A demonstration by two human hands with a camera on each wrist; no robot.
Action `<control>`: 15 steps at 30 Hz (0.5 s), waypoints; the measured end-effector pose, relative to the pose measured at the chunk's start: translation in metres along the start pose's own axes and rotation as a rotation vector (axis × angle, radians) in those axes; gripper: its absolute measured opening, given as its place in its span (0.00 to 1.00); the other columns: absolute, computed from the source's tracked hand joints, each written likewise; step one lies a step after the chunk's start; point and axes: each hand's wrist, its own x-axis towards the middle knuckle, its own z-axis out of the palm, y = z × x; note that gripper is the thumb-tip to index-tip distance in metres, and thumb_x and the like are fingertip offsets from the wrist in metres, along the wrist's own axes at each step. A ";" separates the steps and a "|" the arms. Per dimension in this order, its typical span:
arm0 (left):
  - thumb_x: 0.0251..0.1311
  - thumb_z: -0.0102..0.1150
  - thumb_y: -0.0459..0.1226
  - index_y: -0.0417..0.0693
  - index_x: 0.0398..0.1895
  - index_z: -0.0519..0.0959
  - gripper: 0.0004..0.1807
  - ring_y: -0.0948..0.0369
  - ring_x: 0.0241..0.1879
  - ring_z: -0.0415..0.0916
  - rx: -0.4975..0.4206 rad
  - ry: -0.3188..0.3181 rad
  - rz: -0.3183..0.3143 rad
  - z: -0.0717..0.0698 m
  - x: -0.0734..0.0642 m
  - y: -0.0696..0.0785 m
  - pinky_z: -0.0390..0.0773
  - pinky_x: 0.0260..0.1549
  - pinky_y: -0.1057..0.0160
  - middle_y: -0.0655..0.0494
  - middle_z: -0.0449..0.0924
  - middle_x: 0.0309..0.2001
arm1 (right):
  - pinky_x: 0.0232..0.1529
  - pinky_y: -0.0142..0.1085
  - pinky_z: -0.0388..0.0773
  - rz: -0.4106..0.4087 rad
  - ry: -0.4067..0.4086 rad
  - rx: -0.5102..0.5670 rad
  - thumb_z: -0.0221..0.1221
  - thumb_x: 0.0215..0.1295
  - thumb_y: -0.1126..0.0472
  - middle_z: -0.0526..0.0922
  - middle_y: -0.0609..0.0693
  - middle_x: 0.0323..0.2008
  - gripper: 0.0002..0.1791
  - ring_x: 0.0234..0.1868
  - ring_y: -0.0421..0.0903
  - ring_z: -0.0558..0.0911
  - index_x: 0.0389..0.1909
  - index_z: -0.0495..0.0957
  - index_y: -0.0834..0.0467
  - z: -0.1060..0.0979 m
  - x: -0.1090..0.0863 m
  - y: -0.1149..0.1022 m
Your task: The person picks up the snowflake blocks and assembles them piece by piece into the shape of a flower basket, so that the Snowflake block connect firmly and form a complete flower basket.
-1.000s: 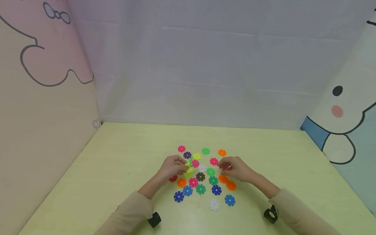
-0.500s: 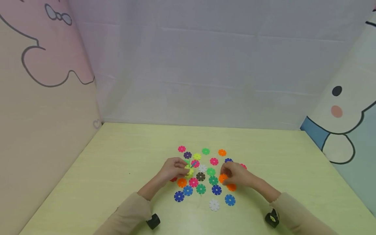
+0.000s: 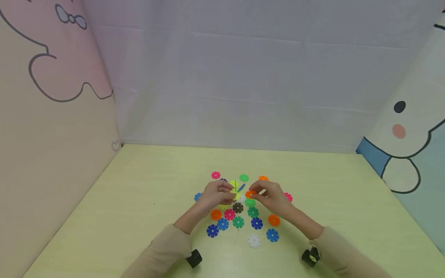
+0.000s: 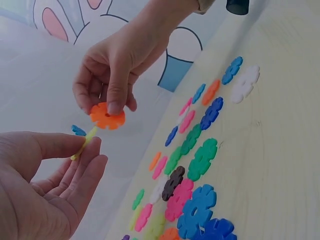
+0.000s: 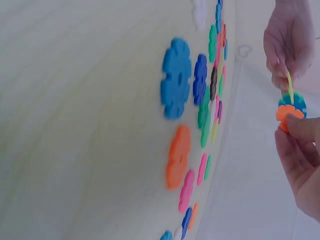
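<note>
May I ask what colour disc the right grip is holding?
The disc is orange, clearest in the left wrist view.

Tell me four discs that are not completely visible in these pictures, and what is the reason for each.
Purple disc: head view, mostly covered by the left hand.
Held yellow disc: left wrist view, partly hidden by the left hand.
Held orange disc: right wrist view, partly covered by the right hand.
Dark blue disc: left wrist view, cut off by the bottom edge.

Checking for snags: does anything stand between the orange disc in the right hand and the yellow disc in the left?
In the head view, a blue disc stands partly between the yellow disc and orange disc; nothing else visible does.
</note>
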 end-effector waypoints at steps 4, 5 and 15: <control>0.53 0.62 0.33 0.33 0.41 0.74 0.15 0.51 0.32 0.81 -0.003 -0.006 -0.026 0.004 -0.001 0.002 0.80 0.33 0.60 0.48 0.78 0.31 | 0.30 0.31 0.79 -0.068 0.056 0.005 0.62 0.51 0.74 0.83 0.52 0.31 0.09 0.32 0.48 0.81 0.33 0.78 0.61 0.008 0.002 -0.004; 0.53 0.61 0.34 0.34 0.42 0.74 0.15 0.51 0.32 0.81 0.000 -0.011 -0.032 0.004 -0.001 0.001 0.80 0.33 0.60 0.48 0.78 0.31 | 0.29 0.32 0.79 -0.073 0.058 0.005 0.61 0.50 0.75 0.83 0.52 0.31 0.10 0.32 0.48 0.81 0.33 0.78 0.62 0.009 0.002 -0.004; 0.56 0.59 0.32 0.30 0.44 0.73 0.15 0.46 0.35 0.80 -0.038 0.009 -0.053 0.005 -0.008 0.008 0.80 0.33 0.61 0.48 0.78 0.32 | 0.27 0.38 0.80 -0.163 0.069 0.002 0.60 0.47 0.81 0.81 0.59 0.27 0.09 0.28 0.52 0.80 0.29 0.76 0.68 0.004 0.002 -0.036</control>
